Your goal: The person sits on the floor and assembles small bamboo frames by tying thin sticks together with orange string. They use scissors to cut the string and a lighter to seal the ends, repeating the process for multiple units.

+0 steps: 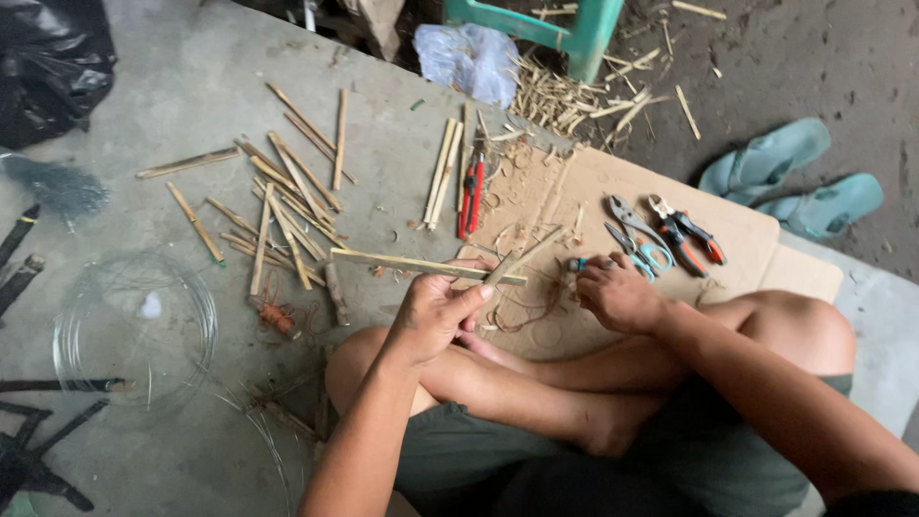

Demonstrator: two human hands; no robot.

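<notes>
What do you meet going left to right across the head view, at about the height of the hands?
Coil of clear wire → scattered bamboo sticks → left hand holding a bamboo strip → right hand → pliers → cardboard sheet.

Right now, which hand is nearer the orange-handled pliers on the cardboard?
Right. The right hand rests on the cardboard just beside the orange-handled pliers; the left hand holds a bamboo strip farther away.

The left hand (436, 311) grips a bamboo strip (421, 265) held level, while the right hand (617, 292) rests fisted on the cardboard sheet (737, 239) beside the pliers (684, 230).
</notes>
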